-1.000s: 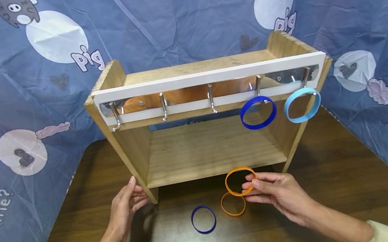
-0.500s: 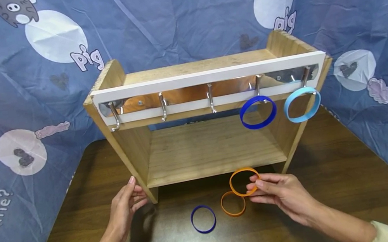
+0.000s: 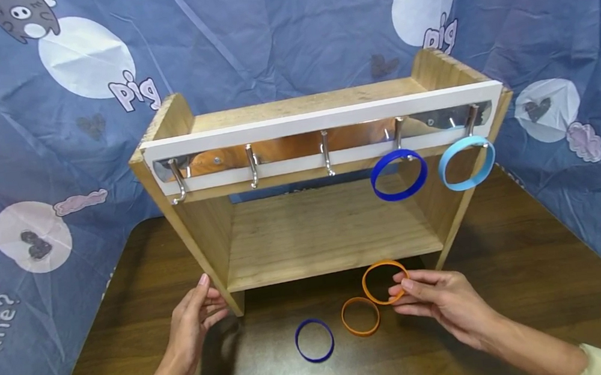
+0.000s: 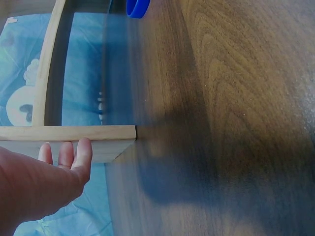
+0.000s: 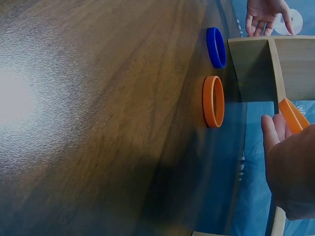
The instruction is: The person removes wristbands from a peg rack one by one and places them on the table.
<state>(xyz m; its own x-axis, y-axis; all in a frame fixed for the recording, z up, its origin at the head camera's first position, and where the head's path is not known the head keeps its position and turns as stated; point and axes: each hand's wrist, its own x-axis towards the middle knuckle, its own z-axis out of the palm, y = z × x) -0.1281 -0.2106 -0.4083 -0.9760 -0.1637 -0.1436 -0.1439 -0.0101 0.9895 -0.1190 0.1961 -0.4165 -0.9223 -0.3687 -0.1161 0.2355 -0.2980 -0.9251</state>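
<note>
An orange ring (image 3: 368, 297) is pinched between the thumb and fingers of my right hand (image 3: 447, 300), in front of the shelf's lower board. My left hand (image 3: 191, 325) rests its fingertips against the lower left side panel (image 4: 69, 132) of the wooden shelf (image 3: 331, 227). On the table lie a second orange ring (image 3: 363, 333) and a dark blue ring (image 3: 317, 360). A blue ring (image 3: 425, 176) and a light blue ring (image 3: 441, 171) hang from the two rightmost hooks of the white rail (image 3: 294, 126).
Three hooks left of the hanging rings hold nothing: the left hook (image 3: 177, 181), the second hook (image 3: 252, 167) and the middle hook (image 3: 327, 155). A blue patterned cloth (image 3: 264, 40) hangs behind the brown table (image 3: 530, 262).
My right hand has moved a little to the right with the orange ring, which no longer overlaps the orange ring on the table as much. The left hand has stayed in place.
</note>
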